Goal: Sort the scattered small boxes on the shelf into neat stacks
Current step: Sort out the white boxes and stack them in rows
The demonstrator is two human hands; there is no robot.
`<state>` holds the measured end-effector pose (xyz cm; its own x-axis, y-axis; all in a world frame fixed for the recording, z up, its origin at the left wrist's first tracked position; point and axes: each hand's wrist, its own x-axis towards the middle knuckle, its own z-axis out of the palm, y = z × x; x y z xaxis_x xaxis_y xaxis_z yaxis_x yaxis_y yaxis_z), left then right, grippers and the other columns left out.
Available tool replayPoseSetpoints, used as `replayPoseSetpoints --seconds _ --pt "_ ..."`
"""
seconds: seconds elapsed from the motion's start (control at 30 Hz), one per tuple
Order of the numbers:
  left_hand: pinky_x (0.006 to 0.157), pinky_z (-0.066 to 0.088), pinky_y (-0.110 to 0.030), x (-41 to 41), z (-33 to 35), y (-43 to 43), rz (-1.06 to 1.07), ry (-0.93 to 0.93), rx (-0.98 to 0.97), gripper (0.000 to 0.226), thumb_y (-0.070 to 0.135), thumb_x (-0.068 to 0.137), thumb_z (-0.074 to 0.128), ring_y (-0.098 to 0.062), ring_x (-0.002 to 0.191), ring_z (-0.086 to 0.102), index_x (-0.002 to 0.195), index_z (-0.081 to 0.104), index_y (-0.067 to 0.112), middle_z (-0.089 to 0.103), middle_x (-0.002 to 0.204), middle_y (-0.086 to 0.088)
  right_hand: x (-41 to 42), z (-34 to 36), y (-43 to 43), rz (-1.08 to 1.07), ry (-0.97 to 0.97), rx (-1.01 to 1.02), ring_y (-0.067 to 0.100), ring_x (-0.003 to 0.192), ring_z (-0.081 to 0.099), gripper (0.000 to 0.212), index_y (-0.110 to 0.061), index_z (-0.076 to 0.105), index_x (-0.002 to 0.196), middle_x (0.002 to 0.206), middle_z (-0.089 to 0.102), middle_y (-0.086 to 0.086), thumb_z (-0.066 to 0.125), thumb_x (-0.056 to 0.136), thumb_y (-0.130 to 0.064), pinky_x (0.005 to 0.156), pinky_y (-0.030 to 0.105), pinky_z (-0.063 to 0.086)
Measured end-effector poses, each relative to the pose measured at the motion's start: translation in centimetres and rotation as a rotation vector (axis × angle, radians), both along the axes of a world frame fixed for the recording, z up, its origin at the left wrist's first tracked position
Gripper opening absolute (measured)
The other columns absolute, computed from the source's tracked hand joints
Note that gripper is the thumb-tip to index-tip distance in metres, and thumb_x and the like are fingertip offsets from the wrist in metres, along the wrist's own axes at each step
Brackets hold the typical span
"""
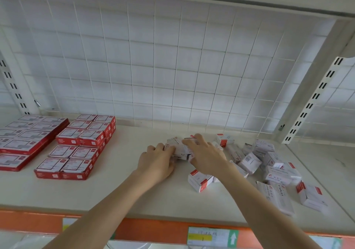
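Note:
Several small white-and-red staple boxes [272, 164] lie scattered over the right half of the white shelf [119, 189]. In the middle of the shelf a small cluster of these boxes [177, 145] sits between my hands. My left hand [156, 161] grips the cluster's left side with curled fingers. My right hand [205, 154] lies over its top and right side, fingers curled round the boxes. One box [199, 180] lies tilted just in front of my right wrist.
Neat stacks of red-and-white boxes [80, 145] stand at the left, with flatter red packs [25, 139] beyond them. A wire grid [172, 66] backs the shelf. An orange front edge [153, 227] carries price labels. A slotted upright [311, 102] stands at right.

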<state>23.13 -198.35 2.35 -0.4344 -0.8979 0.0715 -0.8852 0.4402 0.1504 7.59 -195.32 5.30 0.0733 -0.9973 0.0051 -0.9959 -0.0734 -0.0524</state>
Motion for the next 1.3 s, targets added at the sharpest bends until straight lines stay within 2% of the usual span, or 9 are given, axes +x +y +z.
replayPoseSetpoints --seconds 0.13,0.47,0.6,0.73,0.8,0.87,0.97,1.13,1.3 --pt "0.081 0.042 -0.032 1.1 0.1 0.8 0.001 0.008 -0.023 0.044 0.037 0.092 0.042 -0.03 0.114 0.043 0.134 0.036 0.027 0.043 0.129 -0.002 -0.4 0.0 0.4 -0.012 0.006 -0.008 0.031 0.106 0.05 0.05 -0.031 0.03 0.134 0.136 0.027 0.003 0.047 0.09 -0.015 0.071 0.036 0.047" --pt "0.084 0.044 -0.031 5.4 0.2 2.6 -0.008 0.035 0.04 0.054 0.05 0.089 0.044 -0.025 0.117 0.035 0.139 0.027 0.04 0.038 0.135 0.011 -1.6 -0.3 0.4 -0.173 -0.03 0.022 0.035 0.127 0.031 0.059 -0.035 0.026 0.137 0.137 0.027 0.005 0.047 0.087 -0.012 0.096 0.046 0.041" --pt "0.089 0.044 -0.03 6.3 0.0 2.8 -0.026 0.067 0.081 0.06 0.047 0.088 0.049 -0.022 0.115 0.036 0.142 0.023 0.039 0.038 0.13 0.006 -0.5 0.9 0.5 -0.192 -0.007 -0.057 0.03 0.131 0.024 0.045 -0.026 0.04 0.133 0.139 0.031 0.006 0.045 0.089 -0.019 0.104 0.049 0.028" --pt "0.092 0.039 -0.028 7.2 0.0 2.5 -0.03 0.125 0.09 0.06 0.035 0.09 0.052 -0.021 0.117 0.043 0.144 0.025 0.03 0.041 0.135 0.005 2.7 0.8 0.3 0.061 -0.388 -0.314 0.031 0.115 0.046 0.03 -0.01 0.063 0.111 0.12 0.055 0.009 0.051 0.084 -0.006 0.096 0.04 0.039" --pt "0.091 0.04 -0.029 7.4 0.0 2.4 -0.028 0.137 0.082 0.059 0.03 0.09 0.054 -0.02 0.117 0.045 0.143 0.028 0.027 0.044 0.134 0.004 4.3 0.4 0.2 0.154 -0.471 -0.251 0.03 0.112 0.05 0.032 -0.01 0.063 0.112 0.118 0.058 0.01 0.05 0.084 -0.004 0.096 0.034 0.039" --pt "0.091 0.041 -0.03 7.4 -0.1 2.5 -0.023 0.148 0.078 0.059 0.027 0.089 0.054 -0.02 0.118 0.045 0.143 0.029 0.025 0.045 0.132 0.003 5.4 -0.1 -0.1 0.207 -0.409 -0.038 0.024 0.123 0.043 0.039 -0.013 0.053 0.126 0.131 0.051 0.009 0.043 0.089 -0.006 0.104 0.028 0.031" --pt "0.089 0.042 -0.029 7.6 -0.3 2.9 -0.017 0.173 0.073 0.058 0.024 0.09 0.052 -0.019 0.118 0.046 0.143 0.029 0.024 0.045 0.131 0.001 6.4 -1.1 -0.4 0.276 -0.328 0.199 0.029 0.123 0.042 0.04 -0.009 0.048 0.128 0.129 0.05 0.015 0.035 0.09 -0.004 0.104 0.036 0.03" --pt "0.089 0.042 -0.027 8.1 -0.7 3.3 -0.022 0.219 0.064 0.056 0.018 0.09 0.05 -0.018 0.115 0.05 0.142 0.031 0.022 0.045 0.13 0.0 6.5 -1.2 0.2 0.197 -0.338 0.149 0.026 0.12 0.043 0.041 -0.017 0.043 0.133 0.128 0.048 0.012 0.042 0.092 -0.012 0.097 0.03 0.033" --pt "0.09 0.04 -0.023 8.4 -1.0 3.3 -0.017 0.235 0.031 0.051 0.017 0.089 0.053 -0.015 0.115 0.05 0.138 0.039 0.019 0.047 0.132 0.001 6.1 -1.6 0.7 0.16 -0.344 0.081 0.029 0.112 0.047 0.037 -0.015 0.05 0.127 0.116 0.053 0.015 0.047 0.09 -0.016 0.09 0.031 0.038"
